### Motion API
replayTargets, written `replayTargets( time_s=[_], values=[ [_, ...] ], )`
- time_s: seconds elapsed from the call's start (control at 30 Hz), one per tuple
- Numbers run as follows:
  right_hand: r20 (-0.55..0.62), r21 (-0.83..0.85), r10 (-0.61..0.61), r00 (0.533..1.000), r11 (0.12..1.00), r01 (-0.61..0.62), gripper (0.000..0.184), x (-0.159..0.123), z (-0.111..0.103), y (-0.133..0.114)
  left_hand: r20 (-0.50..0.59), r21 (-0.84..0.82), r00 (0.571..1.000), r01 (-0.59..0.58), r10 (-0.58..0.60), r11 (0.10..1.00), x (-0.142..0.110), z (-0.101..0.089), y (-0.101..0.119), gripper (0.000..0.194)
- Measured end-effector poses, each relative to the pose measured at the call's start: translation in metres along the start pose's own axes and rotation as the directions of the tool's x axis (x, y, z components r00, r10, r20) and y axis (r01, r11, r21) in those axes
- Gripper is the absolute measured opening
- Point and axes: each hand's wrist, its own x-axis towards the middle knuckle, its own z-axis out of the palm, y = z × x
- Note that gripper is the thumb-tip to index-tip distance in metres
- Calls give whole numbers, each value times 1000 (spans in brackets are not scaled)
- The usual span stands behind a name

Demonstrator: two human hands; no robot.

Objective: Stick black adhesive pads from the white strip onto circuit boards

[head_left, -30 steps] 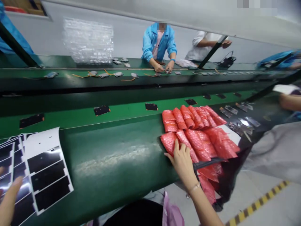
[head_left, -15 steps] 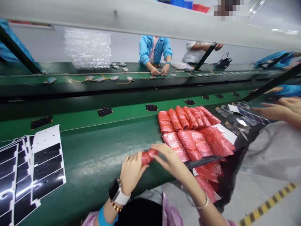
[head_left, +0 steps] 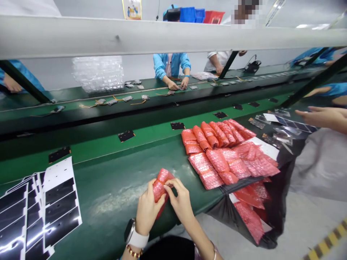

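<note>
You have one red bubble-wrap packet (head_left: pixel 164 175) between your hands, just above the counter (head_left: pixel 108 173) near its front edge. The fingers of your left hand (head_left: pixel 146 208) are closed round its body, while the thumb and fingers of your right hand (head_left: pixel 180 202) pinch its side near the narrowed middle. The packet looks wrapped, not opened; what is inside is hidden. To your right, more red packets (head_left: pixel 233 168) lie in two rows, all apparently closed, so by my judgement most of this work is left. Loose red wraps (head_left: pixel 245 213) sit lower down in a black bag (head_left: pixel 278 220), which hangs off the counter's edge.

Your widest working room is to the left, between the packet and the overlapping black-and-white sheets (head_left: pixel 61 204). On the right, the near row stands close to your right wrist. Ahead, dark panels (head_left: pixel 126 136) lie on the green belt (head_left: pixel 150 134) past the counter's far edge.
</note>
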Motion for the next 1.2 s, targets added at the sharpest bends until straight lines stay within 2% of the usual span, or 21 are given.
replayTargets(
  time_s=[0.1,0.17,0.2,0.27,0.3,0.33,0.37,0.4,0.47,0.53,0.6,0.67,0.73,0.77,0.83,0.9,0.97,1.03,1.1,1.13,1.2],
  values=[
    [68,-46,-28,997,998,31,12,-1,-3,4,-32,-13,999,-20,20,1000,-1,3,-5,38],
    [154,-39,-7,988,999,13,13,2,-14,2,-52,-19,998,-48,47,999,-1,4,-7,38],
    [237,-6,4,971,1000,-3,15,5,-22,-1,-61,-24,996,-65,63,998,-1,5,-8,38],
    [426,92,8,905,994,-52,19,14,-42,-8,-69,-34,992,-107,105,994,-3,6,-7,36],
    [485,111,8,874,991,-71,20,19,-51,-11,-64,-40,989,-134,131,990,-4,6,-5,35],
    [500,94,17,866,993,-73,21,24,-60,-15,-49,-49,986,-163,160,985,-7,7,-2,33],
    [466,41,38,884,997,-65,19,30,-68,-17,-36,-51,977,-212,210,976,-10,9,2,32],
    [377,-34,71,924,997,-63,17,34,-74,-17,-32,-47,960,-278,277,959,-13,10,6,32],
    [135,-158,129,982,982,-107,18,39,-88,-12,-60,-34,905,-423,421,905,-20,12,12,30],
    [-30,-178,176,984,968,-179,27,32,-107,4,-139,-8,842,-528,521,849,-27,11,10,26],
    [-129,-187,221,967,952,-243,37,10,-137,26,-224,19,829,-522,513,853,-34,3,-5,24],
    [-299,-231,267,916,911,-341,46,-19,-178,50,-273,66,876,-397,399,916,-37,-12,-31,32],
    [-510,-305,271,816,831,-466,56,-47,-219,73,-285,104,950,-100,126,989,-37,-30,-62,44],
    [-568,-335,268,778,788,-516,61,-56,-237,82,-291,97,956,46,-16,994,-34,-40,-75,51],
    [-616,-417,233,752,714,-563,68,-65,-260,92,-291,42,917,296,-272,954,-28,-57,-96,59],
    [-634,-537,103,766,654,-533,66,-60,-258,93,-268,27,879,415,-394,909,-22,-68,-104,61],
    [-560,-661,-78,824,641,-389,52,-49,-235,84,-355,87,871,393,-340,915,-18,-73,-100,66],
    [-335,-731,-184,924,669,-132,37,-37,-199,75,-538,163,828,287,-159,944,-18,-72,-87,73],
    [-61,-729,-215,975,677,103,40,-26,-167,72,-648,190,762,155,5,969,-22,-65,-69,73],
    [28,-727,-217,976,665,169,44,-21,-156,75,-646,176,761,83,52,981,-25,-59,-59,71],
    [73,-745,-223,972,636,202,42,-13,-149,84,-555,130,823,-63,125,990,-33,-45,-38,60]
  ],
)
